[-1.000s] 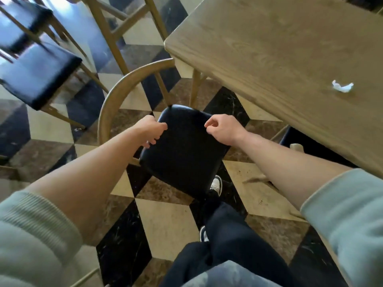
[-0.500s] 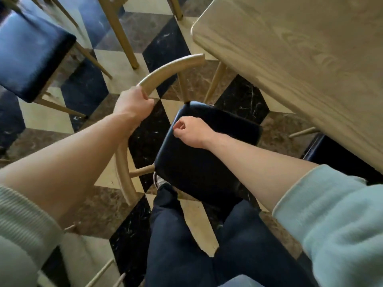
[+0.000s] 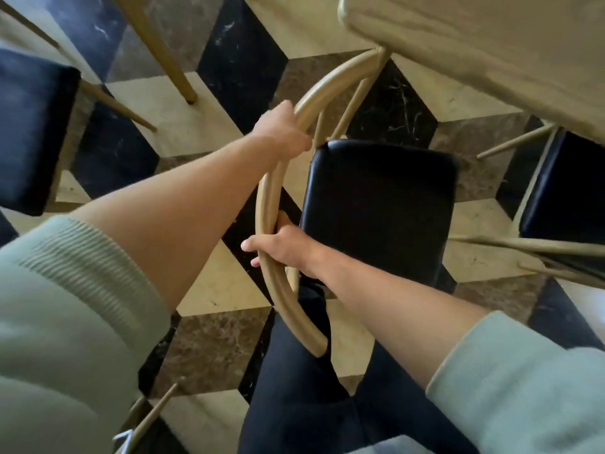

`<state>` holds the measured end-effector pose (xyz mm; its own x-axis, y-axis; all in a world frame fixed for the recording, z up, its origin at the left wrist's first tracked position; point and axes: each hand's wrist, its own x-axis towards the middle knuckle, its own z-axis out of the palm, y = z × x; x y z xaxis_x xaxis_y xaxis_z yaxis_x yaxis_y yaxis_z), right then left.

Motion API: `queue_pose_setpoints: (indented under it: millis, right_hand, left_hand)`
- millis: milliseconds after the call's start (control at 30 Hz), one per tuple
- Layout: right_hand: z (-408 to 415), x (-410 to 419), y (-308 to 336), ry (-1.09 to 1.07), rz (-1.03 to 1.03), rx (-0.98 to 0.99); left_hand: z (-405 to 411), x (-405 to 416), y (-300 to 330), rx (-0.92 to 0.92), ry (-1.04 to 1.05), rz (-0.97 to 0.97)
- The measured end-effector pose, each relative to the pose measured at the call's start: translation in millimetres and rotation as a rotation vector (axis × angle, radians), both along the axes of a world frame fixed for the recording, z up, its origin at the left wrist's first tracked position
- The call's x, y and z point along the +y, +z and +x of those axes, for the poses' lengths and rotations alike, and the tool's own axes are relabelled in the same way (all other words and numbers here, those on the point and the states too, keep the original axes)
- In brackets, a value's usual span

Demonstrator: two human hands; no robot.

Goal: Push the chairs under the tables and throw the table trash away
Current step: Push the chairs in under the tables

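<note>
Curved back rail (image 3: 268,204) of the black-seated chair (image 3: 379,208) being grasped by left hand (image 3: 283,134) and right hand (image 3: 281,247), both grips clenched, worktop (image 3: 491,44) just beside, no writing being shown.

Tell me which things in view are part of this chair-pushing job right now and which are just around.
In the job: left hand and right hand, both gripping the curved backrest of the black-seated chair; the wooden table.

Just around: blue-seated chair at left; another dark chair at right; checkered floor.
</note>
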<state>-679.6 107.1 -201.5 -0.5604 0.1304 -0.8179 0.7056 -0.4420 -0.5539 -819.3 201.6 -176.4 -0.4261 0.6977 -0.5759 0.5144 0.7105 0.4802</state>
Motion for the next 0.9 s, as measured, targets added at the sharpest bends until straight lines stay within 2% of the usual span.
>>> queue_pose_setpoints:
  millis: [67, 167, 400, 567, 700, 900]
  right_hand:
    - [-0.5, -5.1, 0.1, -0.066, -0.011, -0.003]
    - [1.1, -1.8, 4.8, -0.040, -0.013, -0.006]
    - [34.7, 3.8, 4.3, 0.077, -0.006, 0.002]
    - [80.4, 23.0, -4.4, 0.221, 0.028, -0.032]
    - [126.4, 46.8, -6.8, 0.325, 0.138, -0.037]
    - [202.5, 105.4, 14.9, 0.436, 0.345, -0.132]
  left_hand:
    - [-5.4, 1.9, -2.0, -0.110, 0.012, -0.042]
    - [-8.4, -3.0, -2.7, -0.188, 0.058, 0.006]
    - [9.2, -14.3, 0.4, -0.224, 0.148, 0.024]
    - [33.2, -25.8, -2.0, -0.214, 0.299, -0.004]
    - [60.0, -30.6, -2.5, -0.234, 0.417, -0.069]
    - [108.1, -18.5, 0.9, -0.494, 0.613, -0.138]
